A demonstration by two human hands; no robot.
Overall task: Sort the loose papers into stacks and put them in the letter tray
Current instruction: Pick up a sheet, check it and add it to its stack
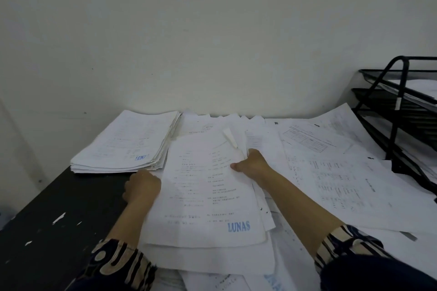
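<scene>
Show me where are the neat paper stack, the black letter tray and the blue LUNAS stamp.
neat paper stack (127,144), head view, top sheet.
black letter tray (395,101), head view, front upright bar.
blue LUNAS stamp (238,226), head view, middle letters.

Both forearms reach forward from patterned sleeves, bare from mid-forearm to the wrist. The left hand (142,186) shows its back, knuckles up, fingers curled under at the left edge of what it grips, fingertips out of sight. The right hand (251,163) lies further forward and higher, thumb stretched leftward across the top and the other fingers curled round the right edge, pinching there.
</scene>
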